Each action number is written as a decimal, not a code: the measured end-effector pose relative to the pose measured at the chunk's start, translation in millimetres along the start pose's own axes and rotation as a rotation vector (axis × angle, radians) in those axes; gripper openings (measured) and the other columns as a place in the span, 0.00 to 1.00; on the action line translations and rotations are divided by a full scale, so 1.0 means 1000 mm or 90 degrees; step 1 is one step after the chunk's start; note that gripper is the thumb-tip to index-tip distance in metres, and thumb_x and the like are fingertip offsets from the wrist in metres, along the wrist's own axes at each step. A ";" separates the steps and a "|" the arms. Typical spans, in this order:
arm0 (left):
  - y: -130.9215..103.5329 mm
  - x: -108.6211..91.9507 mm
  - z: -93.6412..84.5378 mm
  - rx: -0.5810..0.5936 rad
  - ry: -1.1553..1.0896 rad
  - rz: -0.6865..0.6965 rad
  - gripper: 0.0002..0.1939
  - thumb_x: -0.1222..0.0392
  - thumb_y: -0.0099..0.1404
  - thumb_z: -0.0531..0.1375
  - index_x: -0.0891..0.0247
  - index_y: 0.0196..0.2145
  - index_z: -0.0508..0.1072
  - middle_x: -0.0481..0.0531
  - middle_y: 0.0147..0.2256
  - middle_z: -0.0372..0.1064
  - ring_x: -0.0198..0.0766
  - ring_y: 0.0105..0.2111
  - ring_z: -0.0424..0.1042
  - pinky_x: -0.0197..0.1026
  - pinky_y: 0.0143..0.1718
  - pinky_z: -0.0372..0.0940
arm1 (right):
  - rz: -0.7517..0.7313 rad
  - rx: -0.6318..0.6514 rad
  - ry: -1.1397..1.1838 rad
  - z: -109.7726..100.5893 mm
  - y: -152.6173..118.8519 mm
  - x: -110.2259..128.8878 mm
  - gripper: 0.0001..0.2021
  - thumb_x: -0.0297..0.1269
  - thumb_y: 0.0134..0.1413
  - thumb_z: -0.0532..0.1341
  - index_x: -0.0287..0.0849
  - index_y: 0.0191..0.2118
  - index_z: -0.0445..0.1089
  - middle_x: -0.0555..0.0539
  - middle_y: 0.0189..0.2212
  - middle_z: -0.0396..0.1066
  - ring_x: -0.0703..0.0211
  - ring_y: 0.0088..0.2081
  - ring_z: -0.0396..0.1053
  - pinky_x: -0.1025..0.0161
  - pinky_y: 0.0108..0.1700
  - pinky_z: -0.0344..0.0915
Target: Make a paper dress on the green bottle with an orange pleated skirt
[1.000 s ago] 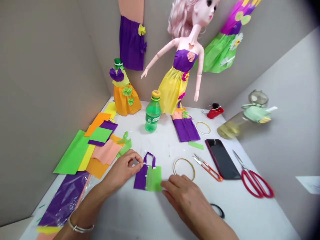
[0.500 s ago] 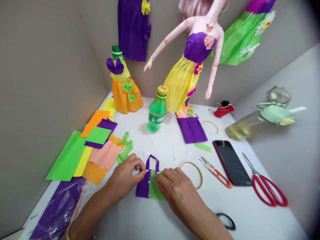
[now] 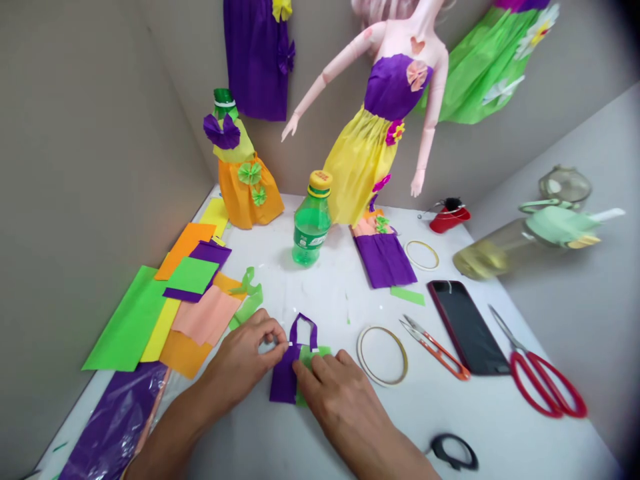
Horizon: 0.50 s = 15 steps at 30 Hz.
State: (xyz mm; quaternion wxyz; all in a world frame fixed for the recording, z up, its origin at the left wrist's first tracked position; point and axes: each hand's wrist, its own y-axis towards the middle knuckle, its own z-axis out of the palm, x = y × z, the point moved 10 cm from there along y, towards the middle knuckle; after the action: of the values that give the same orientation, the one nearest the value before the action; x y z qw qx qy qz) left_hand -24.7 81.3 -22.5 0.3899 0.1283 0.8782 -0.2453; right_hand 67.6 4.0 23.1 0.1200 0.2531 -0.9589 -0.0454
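On the white table in front of me lies a small purple and green sheet piece (image 3: 284, 381), made like a doll's top, with a narrow purple strap (image 3: 313, 328) looped at its upper edge. My left hand (image 3: 250, 351) is closed in a pinch at the strap's left end, where a small bit of white tape (image 3: 291, 343) shows at the fingertips. My right hand (image 3: 345, 397) rests over the green half, fingers stretched and pressing on the piece near its middle seam. Another white bit sits at the strap's right end. The right hand hides much of the green part.
A tape roll (image 3: 383, 355), thread snips (image 3: 435, 347), a phone (image 3: 467, 327), red-handled scissors (image 3: 543, 380) and a black-handled tool (image 3: 454, 451) lie right. Coloured sheets (image 3: 195, 277) overlap left. Behind stand a green bottle (image 3: 311, 223), a dressed bottle (image 3: 249, 183) and a doll (image 3: 373, 153).
My right hand has slid down and left from the strap's right end onto the middle of the piece. The left hand stays at the strap's left end. The view has shifted slightly.
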 end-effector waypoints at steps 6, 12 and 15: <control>-0.001 -0.002 0.000 -0.004 0.015 -0.009 0.06 0.58 0.61 0.56 0.58 0.29 0.71 0.45 0.31 0.62 0.37 0.31 0.63 0.38 0.34 0.57 | -0.004 0.003 -0.016 0.005 0.000 0.003 0.08 0.21 0.59 0.56 0.42 0.35 0.65 0.51 0.26 0.66 0.56 0.26 0.62 0.57 0.33 0.52; 0.002 -0.007 0.010 0.028 0.032 -0.007 0.06 0.58 0.62 0.56 0.59 0.29 0.71 0.46 0.31 0.61 0.36 0.31 0.63 0.38 0.33 0.56 | 0.001 -0.004 -0.031 0.010 -0.001 0.002 0.06 0.23 0.58 0.58 0.42 0.34 0.65 0.52 0.25 0.66 0.55 0.26 0.61 0.57 0.33 0.50; 0.003 -0.005 0.011 0.026 0.048 -0.018 0.06 0.58 0.62 0.56 0.59 0.29 0.71 0.45 0.32 0.62 0.36 0.32 0.64 0.38 0.34 0.56 | -0.008 -0.027 -0.040 0.008 -0.001 0.003 0.05 0.24 0.58 0.59 0.42 0.34 0.65 0.52 0.24 0.65 0.56 0.25 0.60 0.57 0.33 0.50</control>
State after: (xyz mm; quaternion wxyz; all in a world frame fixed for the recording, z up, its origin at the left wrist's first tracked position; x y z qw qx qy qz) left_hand -12.9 77.7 -25.9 0.3504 0.1331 0.8887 -0.2640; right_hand 63.5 2.1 15.6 0.0947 0.2554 -0.9593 -0.0741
